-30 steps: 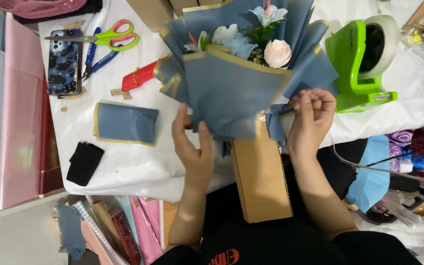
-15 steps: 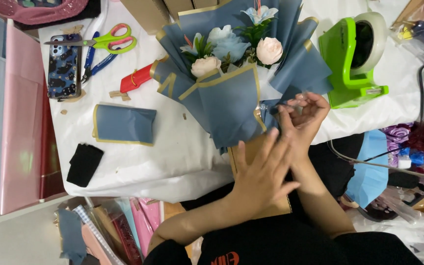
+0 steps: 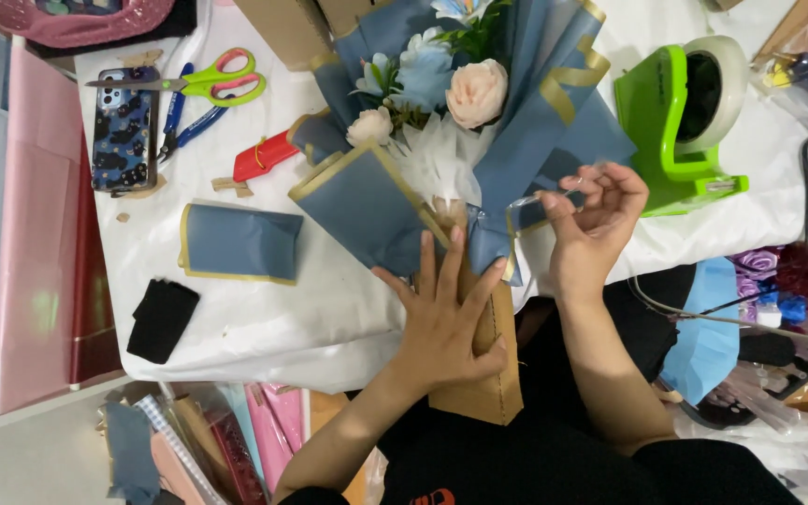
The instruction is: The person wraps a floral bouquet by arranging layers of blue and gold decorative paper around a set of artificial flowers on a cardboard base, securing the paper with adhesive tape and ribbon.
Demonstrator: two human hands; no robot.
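The bouquet (image 3: 451,140), wrapped in blue paper with gold edging, lies on the white table (image 3: 264,309) with its brown paper stem wrap (image 3: 479,374) hanging over the near edge toward the person. Its long axis runs from that stem end up and away, the flower heads pointing to the far side of the table.

The left hand (image 3: 446,323) lies flat on the bouquet's neck with fingers spread and straight, pressing down where the blue paper meets the brown wrap; it grips nothing. The right hand (image 3: 596,220) is just right of the neck, raised off the table, its thumb and fingertips pinched on a clear strip of tape (image 3: 540,198) that reaches toward the bouquet's right fold. Whether the strip touches the paper cannot be made out.

The top blooms are cut off by the frame edge, and the stem itself is hidden inside the wrap.

Right of the bouquet stands a green tape dispenser (image 3: 685,122). Left of it lie a loose blue sheet (image 3: 236,241), a red cutter (image 3: 264,154), green-handled scissors (image 3: 203,82) and a phone (image 3: 123,140).
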